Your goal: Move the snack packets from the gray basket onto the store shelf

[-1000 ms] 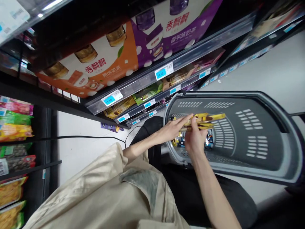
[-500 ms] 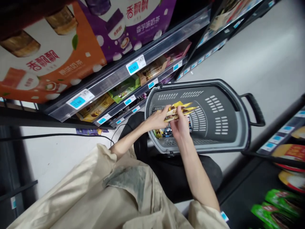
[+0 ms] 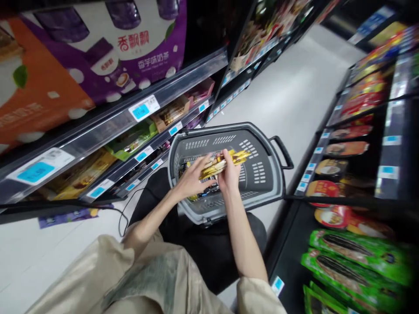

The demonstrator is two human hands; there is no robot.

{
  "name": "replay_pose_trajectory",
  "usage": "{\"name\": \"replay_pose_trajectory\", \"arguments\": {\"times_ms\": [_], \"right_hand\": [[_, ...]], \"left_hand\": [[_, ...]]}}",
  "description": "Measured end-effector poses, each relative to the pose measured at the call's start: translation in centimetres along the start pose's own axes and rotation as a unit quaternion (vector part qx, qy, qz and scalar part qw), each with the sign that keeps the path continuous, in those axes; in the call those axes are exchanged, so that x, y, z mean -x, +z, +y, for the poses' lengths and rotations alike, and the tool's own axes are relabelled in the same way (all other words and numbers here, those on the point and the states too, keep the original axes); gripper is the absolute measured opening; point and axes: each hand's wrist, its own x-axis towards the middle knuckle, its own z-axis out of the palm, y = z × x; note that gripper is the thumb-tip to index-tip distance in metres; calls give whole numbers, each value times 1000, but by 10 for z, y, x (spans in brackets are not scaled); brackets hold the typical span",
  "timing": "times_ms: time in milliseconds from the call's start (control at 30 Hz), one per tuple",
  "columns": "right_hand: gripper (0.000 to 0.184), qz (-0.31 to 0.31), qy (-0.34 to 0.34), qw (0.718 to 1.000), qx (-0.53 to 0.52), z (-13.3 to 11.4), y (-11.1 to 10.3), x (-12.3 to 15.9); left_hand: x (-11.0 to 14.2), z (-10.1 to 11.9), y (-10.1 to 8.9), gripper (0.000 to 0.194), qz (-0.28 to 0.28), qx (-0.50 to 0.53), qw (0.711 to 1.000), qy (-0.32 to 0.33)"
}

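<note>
A stack of yellow snack packets point(image 3: 225, 160) is held over a grey plastic shopping basket point(image 3: 265, 139) on the floor. My right hand point(image 3: 229, 173) is closed round the stack from below. My left hand point(image 3: 191, 179) lies against its left end, fingers pressed to the packets. Small dark and yellow packets point(image 3: 203, 194) lie in the basket bottom, partly hidden by my hands.
Shelves on the left hold orange and purple milk-tea boxes point(image 3: 108, 48) and snack boxes with blue price tags point(image 3: 141, 110). Shelves on the right hold green and red packets point(image 3: 353, 253). A grey aisle floor point(image 3: 294, 91) runs ahead. A black cable point(image 3: 126, 209) lies on the floor.
The view has swung right, bringing the right-hand shelves into sight. Both hands still hold the yellow packets over the basket, now a little lower in the picture.
</note>
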Motion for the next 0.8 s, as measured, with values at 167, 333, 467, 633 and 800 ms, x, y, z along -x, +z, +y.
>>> {"name": "replay_pose_trajectory", "arguments": {"times_ms": [167, 333, 467, 633, 800], "right_hand": [[47, 7, -21, 994, -111, -18, -1, -3], [52, -19, 1, 998, -65, 11, 12, 8], [54, 18, -21, 998, -52, 17, 13, 5], [48, -5, -26, 1000, 13, 33, 11, 15], [51, -82, 42, 996, 6, 29, 9, 11]], "left_hand": [[-9, 2, 14, 47, 246, 381, 884, -112], [-19, 14, 32, 39, 208, 358, 902, -125], [-10, 15, 18, 46, 75, 12, 997, -19], [-5, 1, 18, 88, -33, -284, 958, 5], [-18, -2, 2, 83, -80, -271, 956, -83]]}}
